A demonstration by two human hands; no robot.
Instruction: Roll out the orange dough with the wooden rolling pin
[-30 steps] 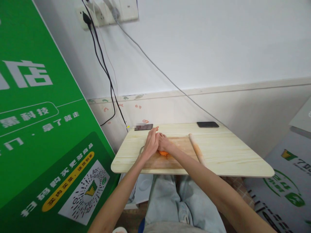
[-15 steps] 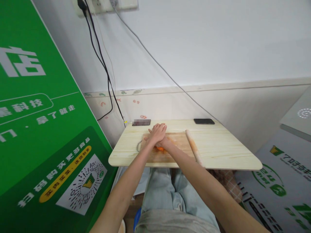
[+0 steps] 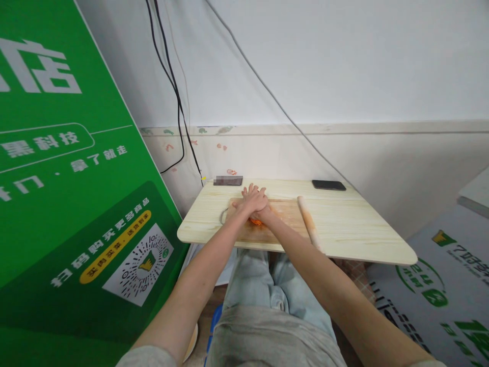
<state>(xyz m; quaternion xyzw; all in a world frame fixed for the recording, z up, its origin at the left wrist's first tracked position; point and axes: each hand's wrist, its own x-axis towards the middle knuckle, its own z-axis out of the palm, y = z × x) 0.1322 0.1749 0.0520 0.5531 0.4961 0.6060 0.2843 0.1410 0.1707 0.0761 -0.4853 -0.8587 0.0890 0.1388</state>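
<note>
Both my hands rest on a wooden cutting board (image 3: 284,210) on a small light-wood table (image 3: 355,232). My left hand (image 3: 252,200) lies flat on top of my right hand (image 3: 265,214), fingers stretched forward and slightly spread. Under the stacked hands sits a lump of orange dough (image 3: 255,221), only its near edge showing. My right hand's fingers are covered by the left hand. A wooden rolling pin (image 3: 309,225) lies on the board's right edge, apart from both hands.
Two dark phones lie at the table's far edge, one (image 3: 228,180) on the left and one (image 3: 328,184) on the right. A big green sign (image 3: 76,178) leans at the left. Cables (image 3: 179,117) hang down the wall. Printed panels (image 3: 439,285) stand at the right.
My left hand has moved from beside the right hand to flat on top of it, and both have slid a little farther along the board over the dough. The view has tilted down.
</note>
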